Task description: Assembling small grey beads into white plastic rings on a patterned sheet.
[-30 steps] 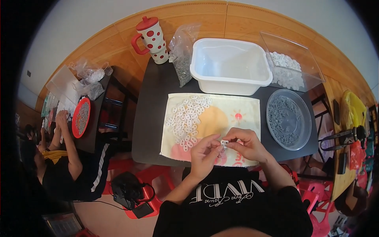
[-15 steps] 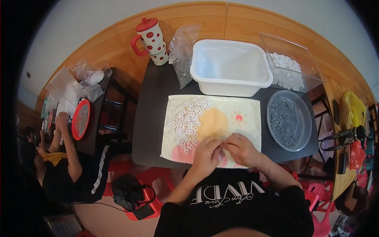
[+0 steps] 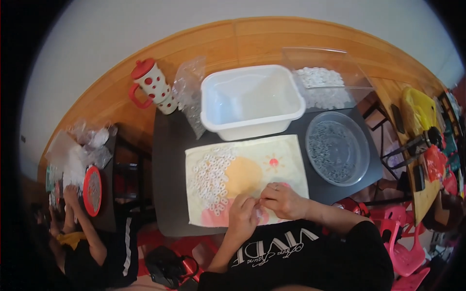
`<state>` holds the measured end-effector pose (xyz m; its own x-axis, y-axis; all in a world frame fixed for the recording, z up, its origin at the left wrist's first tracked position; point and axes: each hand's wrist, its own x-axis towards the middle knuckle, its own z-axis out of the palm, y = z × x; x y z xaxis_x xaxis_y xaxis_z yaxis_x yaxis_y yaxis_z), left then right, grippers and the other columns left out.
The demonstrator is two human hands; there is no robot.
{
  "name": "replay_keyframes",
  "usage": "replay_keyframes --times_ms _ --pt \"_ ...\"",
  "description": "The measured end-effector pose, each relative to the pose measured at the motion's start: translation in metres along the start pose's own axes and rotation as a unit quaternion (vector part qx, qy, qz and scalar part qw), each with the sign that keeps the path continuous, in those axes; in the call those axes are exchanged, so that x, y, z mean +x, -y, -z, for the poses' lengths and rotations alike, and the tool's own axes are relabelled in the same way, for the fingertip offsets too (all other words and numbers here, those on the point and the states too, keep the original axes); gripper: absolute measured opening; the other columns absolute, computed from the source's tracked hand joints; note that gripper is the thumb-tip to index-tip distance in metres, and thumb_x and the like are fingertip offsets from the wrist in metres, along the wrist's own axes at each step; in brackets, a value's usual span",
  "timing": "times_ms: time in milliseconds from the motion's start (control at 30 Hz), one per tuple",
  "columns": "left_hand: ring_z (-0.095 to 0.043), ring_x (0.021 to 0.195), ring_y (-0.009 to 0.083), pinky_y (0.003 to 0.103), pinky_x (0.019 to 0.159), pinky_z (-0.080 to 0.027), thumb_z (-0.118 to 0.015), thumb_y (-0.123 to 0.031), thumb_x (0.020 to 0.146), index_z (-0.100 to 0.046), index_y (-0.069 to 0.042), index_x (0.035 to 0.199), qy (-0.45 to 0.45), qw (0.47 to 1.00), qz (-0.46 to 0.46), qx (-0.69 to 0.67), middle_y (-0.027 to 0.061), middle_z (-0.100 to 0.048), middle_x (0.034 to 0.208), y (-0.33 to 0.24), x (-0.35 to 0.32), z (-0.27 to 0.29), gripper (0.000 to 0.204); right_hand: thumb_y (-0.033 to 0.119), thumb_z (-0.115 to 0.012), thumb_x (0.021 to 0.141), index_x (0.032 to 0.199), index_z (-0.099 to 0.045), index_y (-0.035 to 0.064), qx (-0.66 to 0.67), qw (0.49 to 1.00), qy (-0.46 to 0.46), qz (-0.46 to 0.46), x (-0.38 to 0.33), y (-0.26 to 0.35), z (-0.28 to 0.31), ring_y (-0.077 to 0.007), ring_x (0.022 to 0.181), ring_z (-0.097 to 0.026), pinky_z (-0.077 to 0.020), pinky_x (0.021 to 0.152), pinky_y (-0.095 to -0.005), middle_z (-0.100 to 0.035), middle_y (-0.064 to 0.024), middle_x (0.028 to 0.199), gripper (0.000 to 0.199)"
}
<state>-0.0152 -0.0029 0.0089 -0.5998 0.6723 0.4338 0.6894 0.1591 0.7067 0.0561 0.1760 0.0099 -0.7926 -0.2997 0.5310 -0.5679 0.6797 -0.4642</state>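
Note:
Over the near edge of a pale yellow cloth (image 3: 286, 167), my left hand (image 3: 242, 216) and my right hand (image 3: 284, 201) meet with their fingertips pinched together. Whatever is between the fingers is too small and hidden to make out. To the left of my hands, many small white oval plastic pieces with holes (image 3: 211, 177) lie loosely spread on the cloth. At the right stands a round clear tub (image 3: 357, 150) holding many small grey metal screws (image 3: 327, 150). Behind the cloth is a deep white plastic basin (image 3: 252, 127).
A spotted tumbler with a red lid (image 3: 158, 89) and a clear bag of metal pieces (image 3: 191, 104) stand at the back left. A clear box of white pieces (image 3: 323, 87) is at the back right. Another person's hands (image 3: 71, 196) work at a table left, beside a red tray (image 3: 92, 191).
The whole view has shifted and tilted, so the table sits lower and further left in the picture. My hands stay pinched together over the cloth.

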Motion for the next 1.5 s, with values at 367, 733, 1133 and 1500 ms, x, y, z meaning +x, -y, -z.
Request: replay_keyframes --times_ms 367,733,1133,1500 --pt "-0.054 0.081 0.0363 0.043 0.07 -0.047 -0.061 0.007 0.065 -0.057 0.002 0.086 0.029 0.999 -0.016 0.013 0.016 -0.051 0.085 0.003 0.001 -0.003 0.022 0.004 -0.061 0.064 0.084 -0.061 -0.0004 0.012 1.0 0.017 -0.008 0.002 -0.005 0.001 -0.0304 0.078 -0.052 -0.045 0.074 -0.0396 -0.049 -0.0111 0.084 0.02" --pt "-0.055 0.081 0.0351 0.042 0.069 -0.047 -0.061 0.009 0.069 -0.06 0.004 0.092 0.004 1.0 -0.024 0.006 0.0154 -0.052 0.085 0.001 -0.003 -0.002 0.024 -0.002 -0.062 0.065 0.088 -0.064 0.0 0.028 0.999 0.005 -0.023 0.004 -0.001 0.002 -0.0305 0.077 -0.054 -0.0459 0.071 -0.0396 -0.053 -0.0116 0.083 0.023" --pt "-0.058 0.086 0.0346 0.04 0.073 -0.05 -0.065 0.007 0.076 -0.061 0.007 0.11 -0.023 0.997 -0.056 -0.046 0.0179 -0.057 0.095 0.003 -0.013 0.001 0.033 -0.001 -0.063 0.089 0.095 -0.063 -0.0002 -0.258 0.897 -0.313 -0.172 0.054 -0.084 0.202 -0.0123 0.073 -0.057 -0.0462 0.066 -0.0264 -0.06 -0.0058 0.079 0.006" --pt "-0.061 0.085 0.0335 0.041 0.07 -0.05 -0.066 0.006 0.074 -0.065 0.003 0.102 -0.077 0.994 -0.08 -0.009 0.0163 -0.061 0.094 0.003 -0.023 0.022 0.028 0.002 -0.066 0.085 0.091 -0.066 -0.0015 -0.212 0.935 -0.201 -0.202 0.048 -0.105 0.187 -0.0255 0.076 -0.064 -0.0496 0.066 -0.035 -0.063 -0.0149 0.082 0.007"
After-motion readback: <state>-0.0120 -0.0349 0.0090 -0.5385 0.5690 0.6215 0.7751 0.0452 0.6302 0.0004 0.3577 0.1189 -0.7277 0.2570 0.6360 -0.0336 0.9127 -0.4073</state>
